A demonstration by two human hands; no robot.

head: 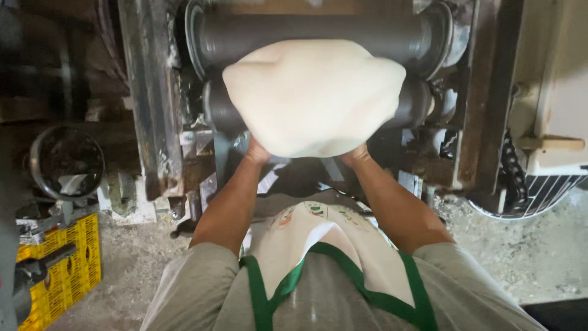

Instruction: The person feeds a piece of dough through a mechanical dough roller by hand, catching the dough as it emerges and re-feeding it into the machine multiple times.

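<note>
dough [313,95] — one large pale slab, held up in front of two dark rollers [312,37] of a worn machine, its top edge over the upper roller. left hand [257,150] under the slab's lower left edge, right hand [356,153] under its lower right; fingers hidden behind the dough, so cannot tell how they grip. apron [324,245] — pale with green trim, below the arms. yellow crate [61,276] on the floor at far left, round bucket [67,160] above it.

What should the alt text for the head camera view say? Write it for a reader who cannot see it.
Seen from above, a person's left hand and right hand hold a large slab of pale dough against two dark machine rollers. A yellow crate sits at lower left.
</note>
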